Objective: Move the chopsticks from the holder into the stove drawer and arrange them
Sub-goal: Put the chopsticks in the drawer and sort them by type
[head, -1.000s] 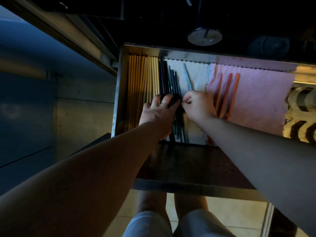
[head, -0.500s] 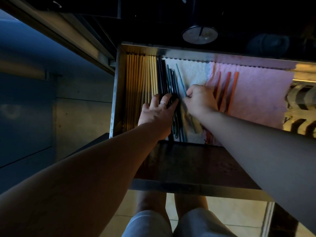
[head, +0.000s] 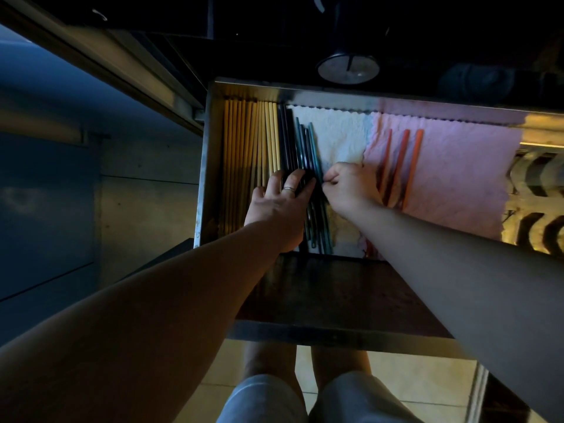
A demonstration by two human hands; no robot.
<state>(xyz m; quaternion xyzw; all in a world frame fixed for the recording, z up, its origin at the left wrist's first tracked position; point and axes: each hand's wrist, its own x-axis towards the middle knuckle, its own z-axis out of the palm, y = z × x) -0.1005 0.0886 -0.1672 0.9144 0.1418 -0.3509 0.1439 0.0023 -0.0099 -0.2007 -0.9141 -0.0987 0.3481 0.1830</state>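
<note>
- The dark chopsticks point(head: 300, 148) are lying lengthwise, front to back, in the drawer point(head: 210, 154), beside the yellow ones point(head: 250, 154).
- The left hand point(head: 279, 206) is resting flat and spread on them.
- The right hand point(head: 351, 190), nearer the teal chopstick point(head: 314, 148), is pinching it against the row.

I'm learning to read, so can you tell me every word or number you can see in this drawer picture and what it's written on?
There are none to read: no words or numbers show on the drawer, the yellow chopsticks, the dark chopsticks, the orange chopsticks or the pink cloth.
The round dial above the drawer is too dark and blurred to show any marks.
</note>
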